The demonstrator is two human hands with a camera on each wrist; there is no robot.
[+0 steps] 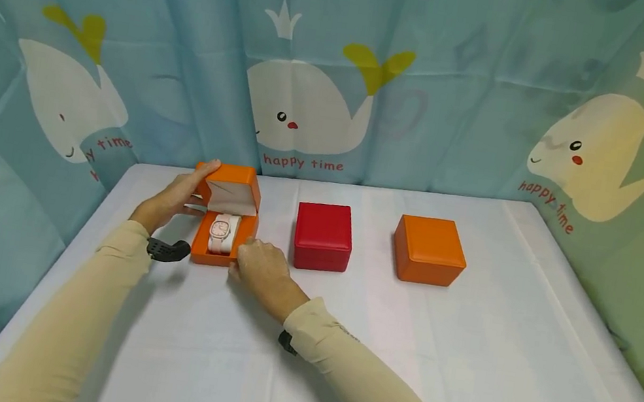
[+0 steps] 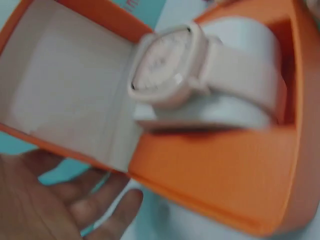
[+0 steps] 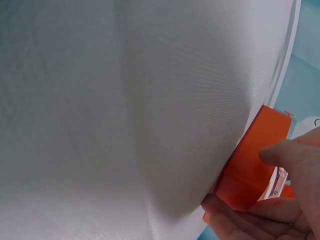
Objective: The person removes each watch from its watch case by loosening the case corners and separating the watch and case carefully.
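An orange watch box stands on the table at the left with its lid raised. Inside, a watch with a pale pink strap sits round a white cushion. My left hand lies at the left of the lid and touches it along its edge, the fingers fairly straight and spread in the left wrist view. With my right hand I grip the near right corner of the box base; in the right wrist view the fingers press on its orange wall.
A closed red box stands right of the watch box, close to my right hand. Farther right is a closed orange box. A white cloth covers the table, and a blue whale-print curtain hangs behind it.
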